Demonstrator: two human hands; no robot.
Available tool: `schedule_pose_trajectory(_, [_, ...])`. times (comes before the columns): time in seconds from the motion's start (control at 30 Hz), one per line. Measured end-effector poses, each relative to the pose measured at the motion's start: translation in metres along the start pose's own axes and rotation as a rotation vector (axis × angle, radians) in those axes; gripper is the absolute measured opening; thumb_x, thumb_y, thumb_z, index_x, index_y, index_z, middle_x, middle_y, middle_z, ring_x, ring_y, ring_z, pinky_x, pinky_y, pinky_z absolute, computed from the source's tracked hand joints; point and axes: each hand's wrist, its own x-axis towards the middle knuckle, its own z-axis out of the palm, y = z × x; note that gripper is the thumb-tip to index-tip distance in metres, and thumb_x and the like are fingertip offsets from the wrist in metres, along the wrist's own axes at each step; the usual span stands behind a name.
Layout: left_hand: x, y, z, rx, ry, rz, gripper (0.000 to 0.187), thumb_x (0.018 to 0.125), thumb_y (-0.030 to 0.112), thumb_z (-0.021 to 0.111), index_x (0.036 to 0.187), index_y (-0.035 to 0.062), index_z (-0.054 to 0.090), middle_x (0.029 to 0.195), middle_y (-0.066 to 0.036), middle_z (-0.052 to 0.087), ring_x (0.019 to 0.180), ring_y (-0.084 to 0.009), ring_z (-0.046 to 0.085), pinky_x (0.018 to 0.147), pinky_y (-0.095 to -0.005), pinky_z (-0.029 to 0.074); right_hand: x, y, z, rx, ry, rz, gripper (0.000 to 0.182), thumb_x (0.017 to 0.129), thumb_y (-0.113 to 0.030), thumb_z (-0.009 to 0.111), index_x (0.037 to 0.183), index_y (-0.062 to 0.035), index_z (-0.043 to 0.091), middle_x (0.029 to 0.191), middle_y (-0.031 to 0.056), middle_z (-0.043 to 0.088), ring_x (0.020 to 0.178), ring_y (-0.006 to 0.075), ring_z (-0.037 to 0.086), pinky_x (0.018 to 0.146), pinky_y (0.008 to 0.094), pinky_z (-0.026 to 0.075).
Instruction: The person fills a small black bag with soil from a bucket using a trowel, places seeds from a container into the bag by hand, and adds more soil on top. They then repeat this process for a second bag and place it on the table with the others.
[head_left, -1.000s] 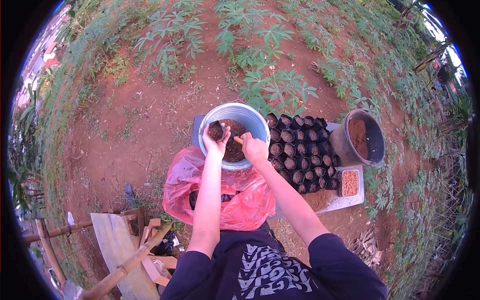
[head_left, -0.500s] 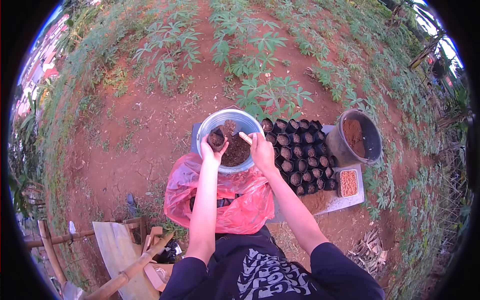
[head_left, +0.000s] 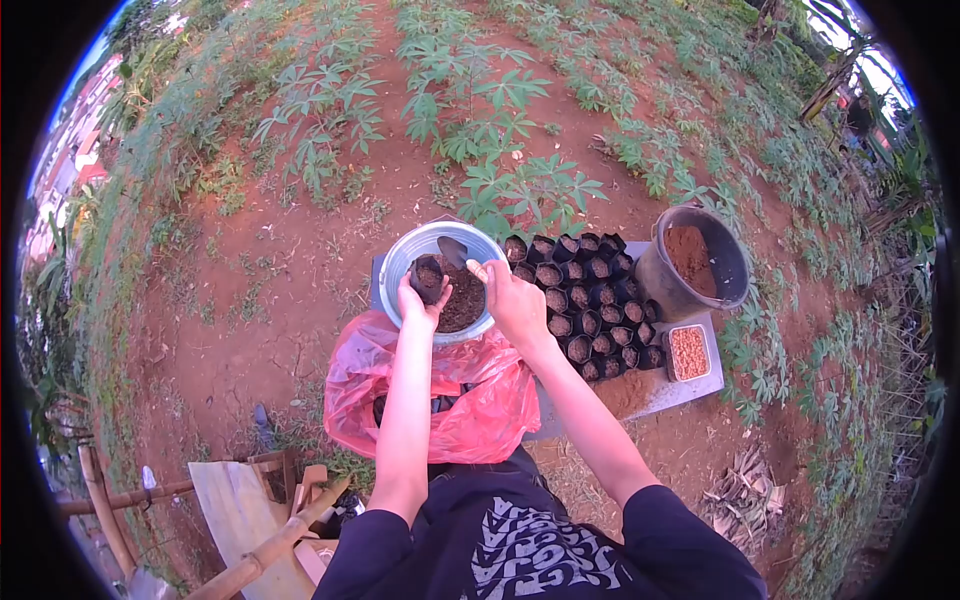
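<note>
Head view: left hand [head_left: 418,300] cups one small black grow bag [head_left: 428,276], soil-filled, over the blue bucket [head_left: 400,262]. Right hand [head_left: 515,302] is closed on a scoop [head_left: 455,254] with a pale handle. Beside them about twenty-five filled bags [head_left: 590,305] stand, plus one dark pot [head_left: 655,285].

Pale block lettering is showing on the chest of the person's dark shirt [head_left: 530,550], at the bottom of the view. It is appearing upside down to the camera and is folding with the cloth, so no word is reading clearly. Nothing else in view is carrying writing that can be read: no labels, brands, numbers or signs are showing.
</note>
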Motion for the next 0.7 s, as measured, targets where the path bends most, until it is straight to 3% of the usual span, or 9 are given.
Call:
schedule_pose_trajectory(0.17, [-0.02,0.003,0.002,-0.052,-0.011,-0.047,0.047,0.1,0.039,0.033,0.112,0.0039,0.061,0.102,-0.014,0.067,0.096,-0.0325,0.068,0.088,-0.0489,0.056,-0.006,0.016,0.026,0.011,-0.175,0.101,0.026,0.1,-0.029,0.05,0.113,-0.0067,0.056,0.076,0.0204,0.069,0.069,0.0385,0.069,0.06,0.0527,0.053])
schedule_pose_trajectory(0.2, [-0.025,0.005,0.002,-0.05,-0.054,-0.067,0.049,0.1,0.04,0.032,0.115,0.0033,0.06,0.101,-0.014,0.067,0.097,-0.0327,0.067,0.089,-0.0486,0.056,-0.007,0.011,0.024,-0.038,-0.16,0.103,0.032,0.099,-0.032,0.053,0.113,-0.0044,0.06,0.082,0.021,0.071,0.073,0.037,0.07,0.068,0.0501,0.055])
schedule_pose_trajectory(0.33, [-0.043,-0.001,0.007,-0.056,-0.163,0.007,0.042,0.099,0.037,0.038,0.115,0.0054,0.06,0.101,-0.013,0.068,0.093,-0.0323,0.069,0.081,-0.0467,0.06,-0.003,-0.012,0.008,0.45,-0.147,0.282,0.042,0.096,-0.038,0.06,0.113,0.0002,0.067,0.088,0.0208,0.073,0.084,0.0323,0.073,0.079,0.0385,0.056])
schedule_pose_trajectory(0.47, [-0.058,-0.016,0.012,-0.08,-0.192,0.004,0.043,0.099,0.037,0.039,0.115,0.003,0.06,0.105,-0.013,0.068,0.095,-0.0295,0.069,0.084,-0.0448,0.059,-0.001,-0.032,-0.012,0.497,-0.249,0.35,0.05,0.089,-0.039,0.069,0.117,0.0023,0.065,0.087,0.0212,0.073,0.082,0.0304,0.074,0.078,0.038,0.057])
schedule_pose_trajectory(0.53, [-0.059,-0.023,0.012,-0.052,-0.268,-0.02,0.042,0.099,0.038,0.04,0.115,0.006,0.061,0.109,-0.011,0.068,0.097,-0.0267,0.068,0.086,-0.0431,0.057,-0.002,-0.032,-0.008,0.446,-0.224,0.338,0.045,0.088,-0.035,0.07,0.114,0.0025,0.067,0.087,0.0218,0.073,0.082,0.0311,0.074,0.078,0.0383,0.057])
schedule_pose_trajectory(0.7, [-0.068,-0.033,0.02,0.163,-0.183,-0.031,0.042,0.097,0.046,0.044,0.118,0.0132,0.062,0.112,-0.007,0.068,0.101,-0.0237,0.067,0.086,-0.0433,0.056,0.0,-0.02,0.007,0.382,-0.057,0.352,0.025,0.085,-0.018,0.068,0.095,0.0045,0.073,0.081,0.0242,0.07,0.078,0.0349,0.072,0.076,0.0394,0.057])
